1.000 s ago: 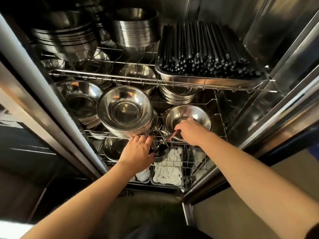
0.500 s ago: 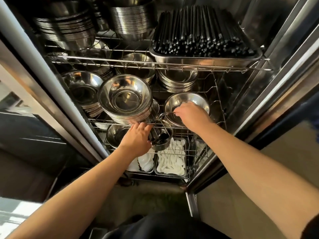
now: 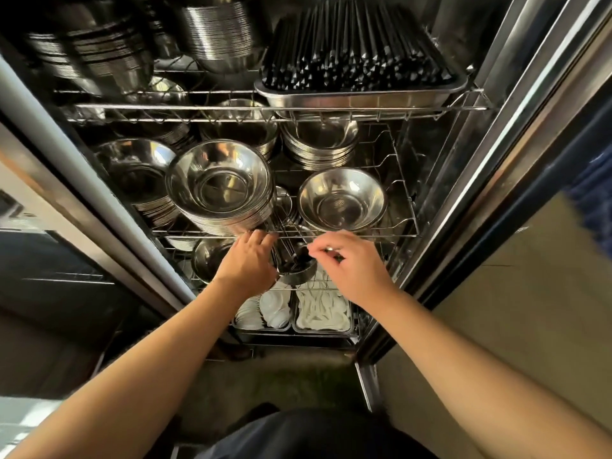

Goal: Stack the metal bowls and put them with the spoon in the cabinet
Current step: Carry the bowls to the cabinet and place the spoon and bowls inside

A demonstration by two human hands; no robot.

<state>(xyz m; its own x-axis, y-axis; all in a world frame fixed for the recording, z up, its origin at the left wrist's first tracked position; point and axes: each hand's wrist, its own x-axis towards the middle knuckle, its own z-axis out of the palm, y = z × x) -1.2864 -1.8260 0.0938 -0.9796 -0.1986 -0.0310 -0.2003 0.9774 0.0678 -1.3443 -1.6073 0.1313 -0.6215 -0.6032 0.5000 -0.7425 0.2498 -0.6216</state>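
Note:
A tall stack of metal bowls stands on the middle wire shelf, with a single metal bowl to its right. Just below the shelf's front edge is a round metal utensil cup with dark handles in it. My left hand is wrapped on the cup's left side, fingertips touching the shelf wire. My right hand is right of the cup, its fingers pinched on a thin shiny spoon. Most of the spoon is hidden by the fingers.
A steel tray of black chopsticks fills the upper shelf's right half, with more bowl stacks to its left. Two trays of white spoons lie on the bottom shelf. The steel cabinet door frame runs along the right.
My right hand has come back from the single bowl toward me and down, bringing the spoon beside the utensil cup. My left hand has stayed at the cup.

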